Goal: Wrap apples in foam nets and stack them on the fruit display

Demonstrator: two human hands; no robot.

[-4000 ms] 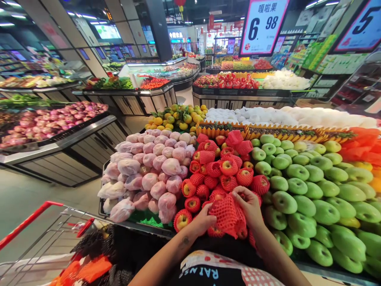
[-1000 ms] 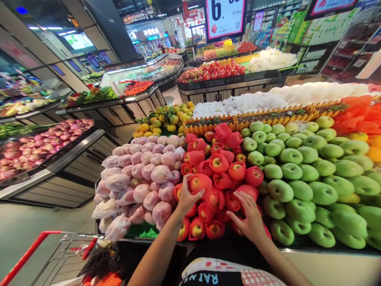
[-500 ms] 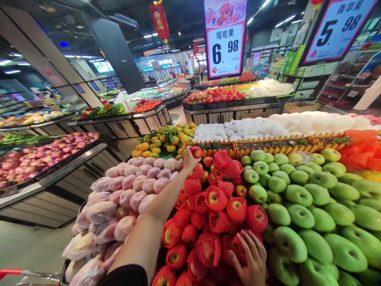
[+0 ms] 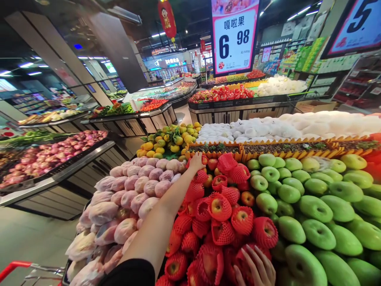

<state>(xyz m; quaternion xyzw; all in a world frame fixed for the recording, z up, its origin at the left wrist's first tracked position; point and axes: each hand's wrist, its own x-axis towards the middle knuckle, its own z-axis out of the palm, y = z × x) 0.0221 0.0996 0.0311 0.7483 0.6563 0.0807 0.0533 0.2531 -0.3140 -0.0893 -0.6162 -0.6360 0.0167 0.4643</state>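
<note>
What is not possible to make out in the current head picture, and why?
In head view:
Left hand: whether it grips anything is hidden by its back.
Right hand: wrist cut off by the bottom edge.
Upper-right price sign: cut off by top and right edges.

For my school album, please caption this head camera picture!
Left hand stretched far, right hand nearer, among round red apples, many in red net sleeves, beside smooth green apples.

Strip lights [image 4: 26,64] glow above a pale floor [image 4: 24,238].
</note>
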